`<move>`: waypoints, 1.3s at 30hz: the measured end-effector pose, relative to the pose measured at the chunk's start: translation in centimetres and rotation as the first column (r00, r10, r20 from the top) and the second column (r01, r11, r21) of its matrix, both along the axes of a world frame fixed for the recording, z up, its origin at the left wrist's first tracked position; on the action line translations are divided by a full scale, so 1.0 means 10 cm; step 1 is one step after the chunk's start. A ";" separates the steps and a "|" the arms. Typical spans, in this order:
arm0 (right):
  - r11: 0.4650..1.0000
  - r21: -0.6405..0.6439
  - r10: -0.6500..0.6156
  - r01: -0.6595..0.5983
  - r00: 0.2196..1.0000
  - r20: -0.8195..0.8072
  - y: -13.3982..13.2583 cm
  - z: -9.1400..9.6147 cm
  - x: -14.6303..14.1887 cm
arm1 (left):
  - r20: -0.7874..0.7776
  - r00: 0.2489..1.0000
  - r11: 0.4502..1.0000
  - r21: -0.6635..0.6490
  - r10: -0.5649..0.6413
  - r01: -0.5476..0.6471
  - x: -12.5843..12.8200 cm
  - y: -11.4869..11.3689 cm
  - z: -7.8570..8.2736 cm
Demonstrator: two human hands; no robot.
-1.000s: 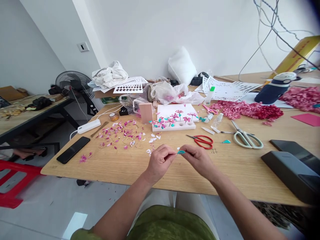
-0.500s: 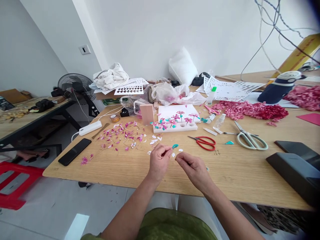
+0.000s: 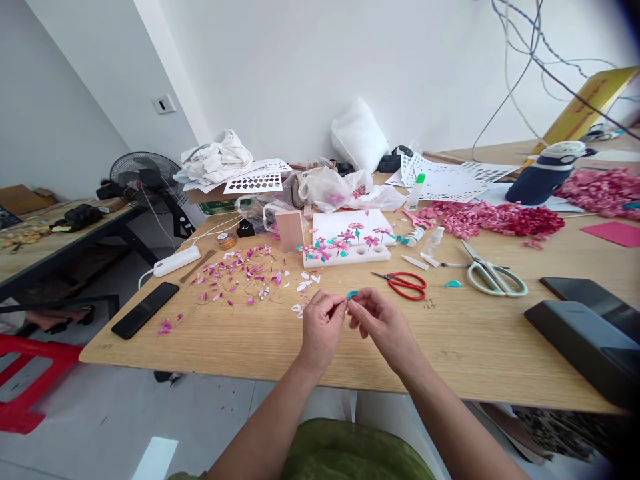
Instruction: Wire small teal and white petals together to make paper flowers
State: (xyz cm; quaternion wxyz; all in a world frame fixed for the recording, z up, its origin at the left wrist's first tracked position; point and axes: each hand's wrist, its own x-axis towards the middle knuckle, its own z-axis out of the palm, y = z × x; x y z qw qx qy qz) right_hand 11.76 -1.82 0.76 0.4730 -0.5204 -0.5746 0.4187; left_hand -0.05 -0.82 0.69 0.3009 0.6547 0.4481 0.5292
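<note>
A small teal petal (image 3: 353, 294) is pinched at the fingertips of my left hand (image 3: 320, 328), held just above the table. My right hand (image 3: 385, 327) meets it from the other side, its thumb and forefinger closed at the petal; the exact contact is partly hidden by the fingers. White petals (image 3: 304, 283) lie on the wood beyond my left hand. Behind them, pink and teal flowers (image 3: 342, 247) stand in a white foam block (image 3: 375, 255). Red-handled scissors (image 3: 407, 285) rest to the right of my hands, with another teal petal (image 3: 453, 284) farther right.
Loose pink petals (image 3: 250, 270) and a black phone (image 3: 145, 310) lie at left. Large pale-handled scissors (image 3: 495, 277), pink petal bunches (image 3: 465, 219), a dark blue bottle (image 3: 540, 177) and a grey box (image 3: 575, 347) are at right. Plastic bags (image 3: 325, 190) lie at the back.
My right hand has moved left and up to meet my left hand at the teal petal. My hands were apart before. The view has shifted slightly.
</note>
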 end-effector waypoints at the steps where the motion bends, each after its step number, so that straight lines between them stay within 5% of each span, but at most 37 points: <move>1: 1.000 -0.009 -0.012 0.012 0.999 -0.046 0.01 -0.02 -0.02 | -0.007 1.000 1.000 0.004 0.001 -0.001 0.01 0.00 -0.01; 9: 0.993 0.076 -0.089 0.085 0.995 0.048 0.08 -0.07 0.05 | 0.087 0.994 0.989 -0.124 -0.064 0.074 0.00 -0.01 -0.05; 17: 0.991 0.128 -0.048 0.035 0.994 0.099 0.09 -0.04 0.07 | 0.350 0.927 0.899 -0.353 -0.131 0.260 -0.04 0.00 0.06; 27: 0.992 0.121 0.006 -0.029 0.983 0.186 0.03 -0.01 0.09 | 0.457 0.882 0.878 -0.368 -0.117 0.307 -0.06 0.03 0.09; 39: 0.992 0.126 -0.033 0.002 0.969 0.247 0.03 0.02 0.04 | 0.511 0.858 0.916 -0.318 -0.052 0.246 -0.03 0.07 0.01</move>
